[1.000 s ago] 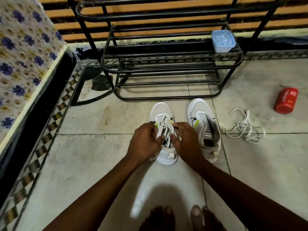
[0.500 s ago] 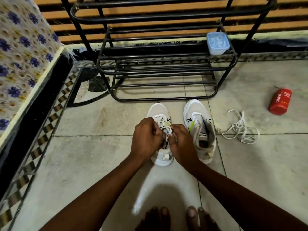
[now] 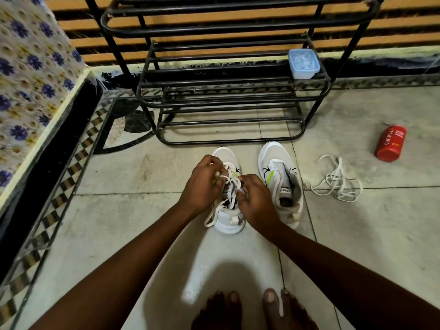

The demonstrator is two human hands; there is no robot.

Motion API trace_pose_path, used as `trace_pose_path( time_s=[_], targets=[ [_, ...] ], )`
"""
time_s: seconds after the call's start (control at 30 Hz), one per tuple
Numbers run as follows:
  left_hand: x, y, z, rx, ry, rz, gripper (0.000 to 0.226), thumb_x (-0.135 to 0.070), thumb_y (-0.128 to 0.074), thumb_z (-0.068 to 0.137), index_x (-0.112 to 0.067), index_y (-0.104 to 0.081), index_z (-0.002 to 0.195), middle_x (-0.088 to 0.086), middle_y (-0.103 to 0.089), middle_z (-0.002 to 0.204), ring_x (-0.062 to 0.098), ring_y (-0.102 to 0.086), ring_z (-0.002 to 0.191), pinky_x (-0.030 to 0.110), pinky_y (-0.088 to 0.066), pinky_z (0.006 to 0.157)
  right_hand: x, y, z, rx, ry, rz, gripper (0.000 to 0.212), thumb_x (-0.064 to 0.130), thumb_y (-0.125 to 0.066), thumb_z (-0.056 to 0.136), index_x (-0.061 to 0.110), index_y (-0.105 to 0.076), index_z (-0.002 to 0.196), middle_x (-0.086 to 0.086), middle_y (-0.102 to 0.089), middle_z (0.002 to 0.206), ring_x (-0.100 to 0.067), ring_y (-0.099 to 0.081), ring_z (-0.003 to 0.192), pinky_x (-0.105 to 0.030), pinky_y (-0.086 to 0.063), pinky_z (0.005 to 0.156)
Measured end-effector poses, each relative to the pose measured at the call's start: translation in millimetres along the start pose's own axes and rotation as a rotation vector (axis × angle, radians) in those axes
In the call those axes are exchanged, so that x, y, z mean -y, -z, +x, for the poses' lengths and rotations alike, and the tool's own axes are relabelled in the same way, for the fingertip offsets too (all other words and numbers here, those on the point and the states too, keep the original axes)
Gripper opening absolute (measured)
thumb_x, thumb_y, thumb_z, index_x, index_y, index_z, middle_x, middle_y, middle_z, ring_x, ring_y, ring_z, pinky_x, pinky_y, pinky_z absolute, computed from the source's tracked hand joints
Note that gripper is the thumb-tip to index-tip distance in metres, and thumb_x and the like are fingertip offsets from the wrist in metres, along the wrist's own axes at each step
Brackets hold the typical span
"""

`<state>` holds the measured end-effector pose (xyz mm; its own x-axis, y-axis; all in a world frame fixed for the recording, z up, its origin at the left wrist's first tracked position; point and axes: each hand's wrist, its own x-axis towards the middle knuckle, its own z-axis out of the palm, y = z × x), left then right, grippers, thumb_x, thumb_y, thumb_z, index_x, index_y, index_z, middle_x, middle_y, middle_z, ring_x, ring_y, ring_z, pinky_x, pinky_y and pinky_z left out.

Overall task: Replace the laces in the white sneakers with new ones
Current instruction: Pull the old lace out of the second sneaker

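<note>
While both hands work over the near shoe, the left hand (image 3: pixel 204 184) curls its grip around a strand of the flat white lace (image 3: pixel 229 181) at the upper eyelets, and the right hand (image 3: pixel 256 200) pinches the same lace just beside it, its fingertips (image 3: pixel 238 192) pressed in at the tongue. This lace is threaded through the left white mesh sneaker with a lime-green accent (image 3: pixel 227 194), which stands upright on the pale tiled floor (image 3: pixel 119 217) with its toe pointing away from the person; one loose end (image 3: pixel 210 217) trails down the shoe's left side to the floor. Just to the right, standing parallel and close but not touching, is the second white sneaker (image 3: pixel 281 182), its tongue bare of lacing and its opening showing. Further right, well apart from the shoes, a tangled heap of loose white laces (image 3: pixel 335 179) lies on the tiles, and beyond it a red cylindrical can with white lettering (image 3: pixel 391 146) lies on its side. Behind the sneakers stands a black metal tube shoe rack (image 3: pixel 228 101), with a small pale-blue lidded plastic box (image 3: pixel 303 64) on the right end of one shelf. At the left edge runs a bed covered in blue-flowered fabric (image 3: pixel 31 75). Bare toes (image 3: pixel 252 308) show at the bottom edge.
</note>
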<state>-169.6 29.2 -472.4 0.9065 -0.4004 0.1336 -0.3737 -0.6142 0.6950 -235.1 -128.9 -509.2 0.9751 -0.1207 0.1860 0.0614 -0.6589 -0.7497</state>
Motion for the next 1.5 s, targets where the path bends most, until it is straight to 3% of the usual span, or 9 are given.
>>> trace_pose_path(
  time_s=[0.2,0.4,0.5,0.6,0.73,1.0,1.2,1.37,1.5],
  targets=[
    [5,19,-13,0.141,0.066,-0.324,0.014,-0.003,-0.071,0.081,-0.015,-0.063,0.079,-0.006,-0.066,0.075,0.015,-0.06,0.072,0.026,-0.045,0.067,4,-1,-2,0.036,-0.023,-0.097,0.022,0.003,-0.056,0.088,-0.001,-0.063,0.108,-0.02,-0.059,0.104,-0.039,-0.057,0.097,-0.048,-0.047,0.087],
    [18,20,-20,0.038,0.314,0.082,0.052,-0.054,-0.054,0.097,-0.018,-0.071,0.063,-0.008,-0.062,0.056,0.021,-0.064,0.066,0.034,-0.049,0.063,6,-1,-1,0.025,-0.032,-0.11,0.023,0.007,-0.058,0.09,0.002,-0.063,0.112,-0.017,-0.06,0.107,-0.039,-0.058,0.1,-0.047,-0.048,0.088],
    [12,12,-13,-0.042,0.218,0.328,0.005,-0.033,-0.069,0.087,-0.028,-0.071,0.085,-0.012,-0.053,0.092,0.02,-0.06,0.08,0.031,-0.048,0.063,4,-2,-1,0.004,-0.035,-0.093,0.027,0.005,-0.061,0.087,0.002,-0.064,0.114,-0.017,-0.06,0.11,-0.038,-0.059,0.102,-0.046,-0.049,0.09],
    [2,4,-4,0.019,0.055,0.331,0.033,-0.027,-0.072,0.074,-0.028,-0.065,0.106,-0.009,-0.046,0.114,0.015,-0.055,0.092,0.031,-0.049,0.063,2,-3,-1,-0.021,-0.024,-0.048,0.028,0.005,-0.06,0.085,0.001,-0.064,0.112,-0.015,-0.06,0.111,-0.035,-0.06,0.102,-0.044,-0.049,0.092],
    [-11,0,10,0.138,-0.02,0.309,0.044,-0.035,-0.061,0.057,-0.031,-0.064,0.101,-0.012,-0.062,0.101,0.016,-0.056,0.099,0.028,-0.043,0.065,-1,-5,-1,-0.043,-0.026,-0.004,0.031,-0.001,-0.063,0.082,0.001,-0.065,0.113,-0.014,-0.061,0.112,-0.033,-0.059,0.103,-0.044,-0.049,0.093],
    [3,-12,17,0.121,-0.162,0.499,0.016,-0.022,-0.068,0.082,-0.02,-0.059,0.095,-0.003,-0.057,0.094,0.027,-0.06,0.083,0.034,-0.044,0.057,0,-5,-4,-0.067,-0.026,0.002,0.034,-0.006,-0.06,0.083,-0.002,-0.064,0.117,-0.016,-0.061,0.112,-0.034,-0.06,0.102,-0.043,-0.049,0.092],
    [5,-15,20,-0.04,0.088,0.118,0.02,-0.011,-0.05,0.077,-0.022,-0.065,0.072,-0.009,-0.069,0.069,0.015,-0.066,0.069,0.028,-0.05,0.064,-1,-9,-7,-0.06,-0.036,-0.025,0.035,-0.005,-0.057,0.085,0.0,-0.063,0.119,-0.014,-0.061,0.113,-0.032,-0.06,0.102,-0.034,-0.046,0.09],
    [8,-8,33,-0.368,0.872,-0.744,0.032,0.015,-0.044,0.087,0.0,-0.063,0.067,0.021,-0.069,0.071,0.024,-0.067,0.051,0.034,-0.06,0.055,1,-8,-10,-0.06,-0.058,-0.033,0.039,-0.003,-0.056,0.08,0.004,-0.063,0.118,-0.009,-0.06,0.116,-0.025,-0.057,0.103,-0.031,-0.045,0.092],
    [-1,-7,32,-0.15,0.679,-0.751,0.014,0.007,-0.056,0.092,0.001,-0.065,0.084,0.011,-0.07,0.077,0.019,-0.066,0.063,0.022,-0.053,0.054,5,-7,-8,-0.059,-0.106,-0.045,0.033,-0.001,-0.053,0.079,0.002,-0.063,0.11,-0.011,-0.059,0.109,-0.03,-0.057,0.1,-0.035,-0.046,0.09]
  ],
)
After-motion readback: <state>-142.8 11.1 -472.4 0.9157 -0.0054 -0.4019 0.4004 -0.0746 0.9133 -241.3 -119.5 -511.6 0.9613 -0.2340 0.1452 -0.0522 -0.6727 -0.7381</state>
